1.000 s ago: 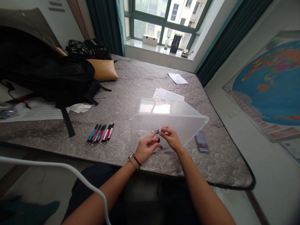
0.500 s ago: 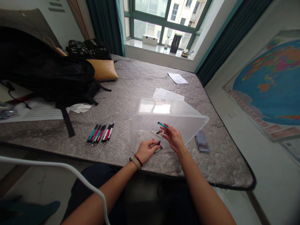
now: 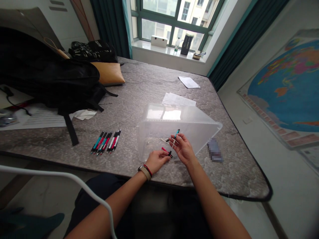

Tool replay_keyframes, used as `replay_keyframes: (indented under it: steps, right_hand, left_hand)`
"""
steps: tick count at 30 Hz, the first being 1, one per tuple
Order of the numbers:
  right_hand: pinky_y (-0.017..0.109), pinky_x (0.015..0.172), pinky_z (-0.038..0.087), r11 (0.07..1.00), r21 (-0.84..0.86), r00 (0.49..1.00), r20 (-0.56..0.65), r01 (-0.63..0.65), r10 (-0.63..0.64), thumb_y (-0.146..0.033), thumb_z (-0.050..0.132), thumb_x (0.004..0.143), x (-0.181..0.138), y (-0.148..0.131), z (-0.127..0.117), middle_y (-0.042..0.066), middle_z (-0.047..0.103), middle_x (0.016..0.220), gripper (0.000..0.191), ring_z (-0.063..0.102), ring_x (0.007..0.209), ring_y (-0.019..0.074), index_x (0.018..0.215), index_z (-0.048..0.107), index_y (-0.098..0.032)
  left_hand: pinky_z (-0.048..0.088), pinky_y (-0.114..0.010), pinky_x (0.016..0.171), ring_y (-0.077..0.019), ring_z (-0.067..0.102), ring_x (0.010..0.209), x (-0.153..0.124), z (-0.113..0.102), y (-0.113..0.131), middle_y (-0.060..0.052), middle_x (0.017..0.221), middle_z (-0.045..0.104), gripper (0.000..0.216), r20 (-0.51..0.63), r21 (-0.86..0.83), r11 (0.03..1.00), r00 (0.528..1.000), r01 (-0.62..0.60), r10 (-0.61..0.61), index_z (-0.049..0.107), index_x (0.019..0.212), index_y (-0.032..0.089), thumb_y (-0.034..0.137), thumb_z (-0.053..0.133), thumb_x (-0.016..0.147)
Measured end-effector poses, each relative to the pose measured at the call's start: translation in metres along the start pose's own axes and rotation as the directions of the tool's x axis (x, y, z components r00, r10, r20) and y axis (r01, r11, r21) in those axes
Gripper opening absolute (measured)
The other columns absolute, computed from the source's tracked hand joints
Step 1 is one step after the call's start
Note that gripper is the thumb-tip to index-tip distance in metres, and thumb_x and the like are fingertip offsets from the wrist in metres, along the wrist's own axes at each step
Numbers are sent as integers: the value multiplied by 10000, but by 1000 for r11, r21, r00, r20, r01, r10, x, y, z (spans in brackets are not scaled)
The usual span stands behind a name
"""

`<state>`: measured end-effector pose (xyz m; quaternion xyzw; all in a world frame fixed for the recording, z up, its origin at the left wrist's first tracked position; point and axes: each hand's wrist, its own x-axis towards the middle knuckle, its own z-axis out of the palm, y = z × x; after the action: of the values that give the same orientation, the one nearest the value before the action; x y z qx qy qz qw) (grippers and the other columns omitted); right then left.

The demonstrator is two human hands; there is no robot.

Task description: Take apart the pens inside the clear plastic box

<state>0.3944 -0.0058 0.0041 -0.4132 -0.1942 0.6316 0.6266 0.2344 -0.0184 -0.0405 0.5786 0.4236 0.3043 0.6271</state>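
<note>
My right hand [image 3: 183, 148] is closed on a teal pen part [image 3: 176, 133] that stands nearly upright, with thin refills [image 3: 164, 140] sticking out to the left of its fingers. My left hand [image 3: 157, 159] pinches a red and black pen piece [image 3: 167, 152] just below. Both hands hover at the near wall of a clear plastic box [image 3: 174, 127] on the grey mattress [image 3: 139, 89]. A row of several assembled pens [image 3: 106, 142] lies to the left of the box.
A black backpack [image 3: 50, 79] and an orange cushion [image 3: 108, 73] sit at the back left, over white papers [image 3: 37, 118]. More paper sheets [image 3: 178, 99] lie behind the box. A small blurred card [image 3: 214, 150] lies right of the box. A white cable [image 3: 74, 186] crosses the lower left.
The two hands separated from working together on one pen. My right hand lifted the teal part and turned it from level to nearly upright, while my left hand sank slightly with the red piece.
</note>
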Motion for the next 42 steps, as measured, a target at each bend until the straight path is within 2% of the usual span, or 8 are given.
replay_keyframes:
  steps: [10, 18, 22, 26, 29, 32, 37, 42]
  right_hand:
    - [362, 888, 542, 1000, -17, 998, 61, 13, -12, -293, 828, 701, 2, 1, -2, 6, 742, 912, 303, 694, 921, 179, 890, 595, -253]
    - [394, 845, 556, 963, -251, 986, 159, 96, -57, -359, 779, 747, -2, 4, 1, 20, 735, 909, 262, 690, 915, 199, 893, 594, -242]
    - [375, 795, 554, 944, -313, 978, 205, 105, -41, -378, 776, 749, -5, 10, 6, 28, 742, 898, 280, 695, 884, 208, 895, 576, -246]
    - [299, 640, 528, 963, -268, 983, 181, 16, 34, -394, 798, 723, -6, 20, 12, 32, 756, 934, 442, 700, 753, 196, 1071, 546, -290]
    - [257, 596, 504, 962, -269, 980, 178, -41, 91, -387, 796, 723, -5, 24, 11, 54, 750, 967, 502, 690, 752, 184, 1164, 590, -267]
    - [250, 600, 508, 965, -249, 973, 188, -82, 132, -385, 781, 736, -3, 24, 8, 58, 739, 963, 396, 673, 757, 170, 1080, 677, -218]
    - [272, 683, 532, 969, -209, 963, 202, -133, 176, -360, 782, 742, -2, 22, 4, 56, 736, 989, 335, 675, 851, 176, 1030, 700, -210]
    - [300, 762, 538, 963, -242, 974, 161, -116, 157, -348, 815, 701, -3, 24, 6, 65, 739, 1024, 307, 683, 922, 194, 943, 695, -201]
  left_hand:
    - [540, -266, 606, -213, 714, 765, -2, 2, 4, -79, 815, 749, 267, 44, -88, 991, 995, 96, -93, 711, 905, 147, 364, 700, 750]
    - [553, -254, 609, -199, 729, 730, -4, -1, 9, -84, 877, 750, 272, 72, -176, 979, 993, 101, -89, 685, 886, 149, 394, 706, 768]
    - [557, -260, 580, -182, 714, 654, -3, -5, 16, -88, 847, 744, 346, 6, -284, 953, 994, 109, -112, 673, 923, 132, 411, 753, 734]
    - [569, -258, 599, -164, 700, 655, 0, -8, 18, -79, 808, 736, 405, -51, -401, 908, 987, 118, -150, 679, 906, 119, 419, 812, 669]
    - [577, -253, 610, -152, 693, 658, 0, -9, 16, -64, 798, 728, 422, -66, -440, 890, 984, 121, -167, 683, 898, 118, 422, 829, 644]
    - [590, -267, 643, -151, 695, 688, 0, -10, 15, -50, 794, 721, 426, -55, -482, 868, 984, 121, -167, 689, 917, 123, 429, 822, 651]
    - [593, -311, 718, -168, 699, 746, 2, -11, 12, -46, 814, 723, 445, -47, -531, 836, 980, 138, -191, 691, 930, 127, 424, 833, 631]
    - [566, -316, 736, -167, 683, 708, 6, -14, 6, -44, 793, 725, 390, -191, -443, 895, 970, 51, -149, 697, 873, 130, 371, 846, 604]
